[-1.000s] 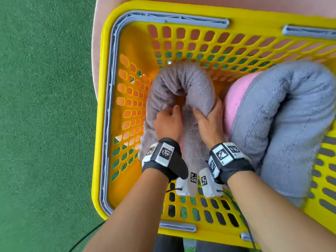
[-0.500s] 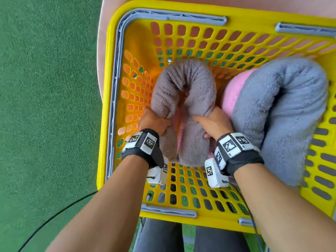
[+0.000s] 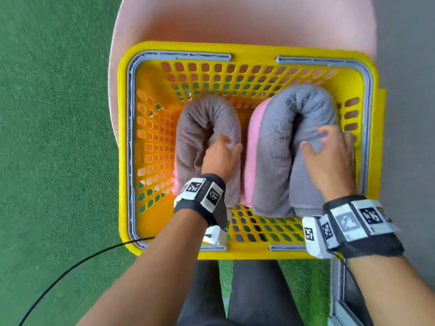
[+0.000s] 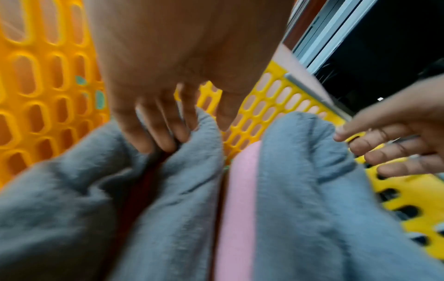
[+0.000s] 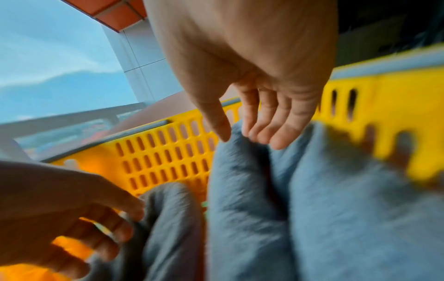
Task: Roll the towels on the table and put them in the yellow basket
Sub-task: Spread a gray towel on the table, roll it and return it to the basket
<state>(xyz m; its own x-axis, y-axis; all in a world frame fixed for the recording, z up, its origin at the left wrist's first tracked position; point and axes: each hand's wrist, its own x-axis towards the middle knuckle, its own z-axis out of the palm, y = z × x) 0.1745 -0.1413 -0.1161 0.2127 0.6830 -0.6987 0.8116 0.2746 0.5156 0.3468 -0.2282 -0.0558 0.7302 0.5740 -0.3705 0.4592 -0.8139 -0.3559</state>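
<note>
The yellow basket (image 3: 122, 137) holds two rolled towels, each bent into an arch. A grey-brown towel (image 3: 200, 118) lies on the left side. A larger grey-blue towel (image 3: 277, 142) with a pink towel (image 3: 251, 137) against its left side lies on the right. My left hand (image 3: 223, 147) rests on the grey-brown towel (image 4: 168, 190), its straight fingers (image 4: 156, 136) pressing into the fold. My right hand (image 3: 324, 147) lies spread on the grey-blue towel (image 5: 312, 190), with fingers (image 5: 264, 131) relaxed and holding nothing.
The basket sits on a pink round table (image 3: 235, 20) with green turf (image 3: 47, 137) to the left and grey floor (image 3: 404, 67) to the right. Grey handles (image 3: 202, 56) lie folded along the rim. A black cable (image 3: 70, 267) crosses the turf. The perforated basket floor (image 3: 259, 227) shows at the front.
My right hand left the grey-brown towel and moved right onto the grey-blue one. My left hand shifted from that towel's left side to its middle. Both grips have loosened.
</note>
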